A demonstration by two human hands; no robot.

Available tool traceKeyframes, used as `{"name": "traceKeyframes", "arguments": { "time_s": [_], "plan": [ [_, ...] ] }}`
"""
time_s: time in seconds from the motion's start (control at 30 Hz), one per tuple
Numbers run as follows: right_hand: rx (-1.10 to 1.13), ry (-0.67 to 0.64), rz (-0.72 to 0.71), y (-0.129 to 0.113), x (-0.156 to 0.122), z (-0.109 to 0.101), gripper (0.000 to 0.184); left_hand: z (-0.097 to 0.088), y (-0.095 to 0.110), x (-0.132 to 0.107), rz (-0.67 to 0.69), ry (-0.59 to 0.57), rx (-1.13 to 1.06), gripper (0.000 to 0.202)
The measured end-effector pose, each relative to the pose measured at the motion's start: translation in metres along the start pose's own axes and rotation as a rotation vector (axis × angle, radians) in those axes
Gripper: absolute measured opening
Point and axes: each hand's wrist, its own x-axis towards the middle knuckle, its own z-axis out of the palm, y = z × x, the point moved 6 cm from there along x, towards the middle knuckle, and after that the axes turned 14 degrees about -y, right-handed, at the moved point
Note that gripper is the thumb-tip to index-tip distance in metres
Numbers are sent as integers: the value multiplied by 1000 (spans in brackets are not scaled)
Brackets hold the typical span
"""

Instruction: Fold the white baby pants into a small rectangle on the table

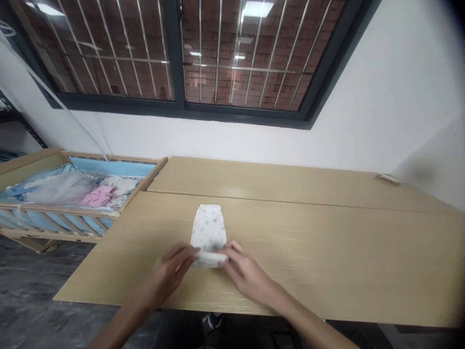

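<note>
A narrow white cloth (209, 225) with a small scattered print lies lengthwise on the wooden table (308, 261). Its near end is turned up into a folded or rolled edge; blur hides which. At the left end of that edge, my left hand (177, 264) pinches the fabric between thumb and fingers. My right hand (245, 271) grips the right end in the same way. The far part of the cloth rests flat, untouched by either hand.
Left of the table stands a wooden crib (80, 208) with blue lining, holding a pink cloth (98, 196) and sheer white netting (60, 188). A small white item (389, 179) lies at the far right. A barred window (181, 53) is set in the wall behind.
</note>
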Motion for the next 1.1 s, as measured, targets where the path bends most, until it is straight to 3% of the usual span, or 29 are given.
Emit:
{"name": "traceKeyframes", "arguments": {
  "time_s": [0.1,0.2,0.33,0.47,0.63,0.7,0.8,0.9,0.97,1.03,1.1],
  "plan": [
    [-1,183,-1,26,43,-37,36,-21,-28,58,-43,-2,23,27],
    [68,358,33,73,90,-66,36,-26,-65,116,-187,-26,55,26],
    [40,358,166,138,141,-72,18,-6,-111,164,-320,-65,83,23],
    [-37,354,254,174,158,-60,12,22,-138,176,-364,-90,116,18],
    [-68,339,296,184,150,-49,18,29,-134,162,-382,-25,185,24],
    [-108,344,281,175,145,-50,26,32,-117,143,-386,12,215,31],
    [-276,285,137,140,138,-47,40,51,-75,102,-342,36,306,36],
    [-399,61,-98,91,133,-25,47,84,-35,58,-336,32,443,43],
    [-416,-124,-247,64,128,-1,50,105,-18,38,-359,6,512,46],
    [-415,-271,-361,50,123,23,53,120,-11,26,-378,-12,575,46],
    [-406,-360,-408,50,119,42,55,127,-9,22,-386,-14,619,44]
  ]
}}
